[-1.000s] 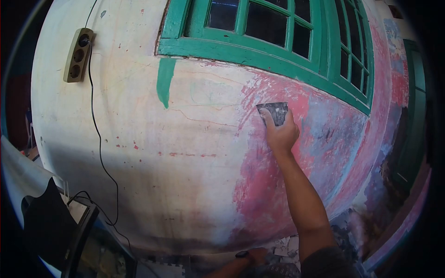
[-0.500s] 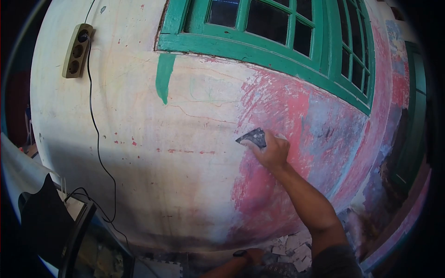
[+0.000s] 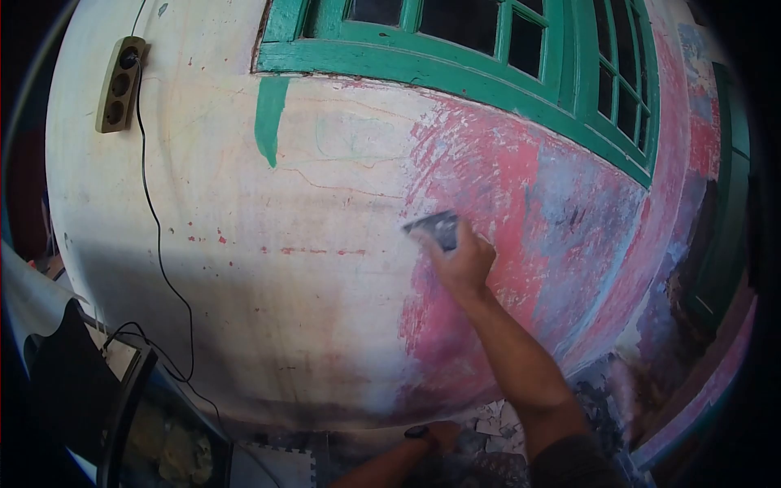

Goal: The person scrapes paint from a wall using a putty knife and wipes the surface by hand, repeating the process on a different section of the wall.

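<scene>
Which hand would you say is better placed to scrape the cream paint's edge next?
Probably the right hand: it holds the scraper at that edge, while the left hand is low, near debris.

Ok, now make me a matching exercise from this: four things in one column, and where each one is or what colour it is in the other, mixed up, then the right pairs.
Things
1. Scraper
2. Power strip
3. Window frame
4. Dark band

Places and colours
A. Green
B. Round the wrist of the left hand
C. Held in the right hand
D. On the pale part of the wall, with a cable at its top socket

Right pairs
1-C
2-D
3-A
4-B
</scene>
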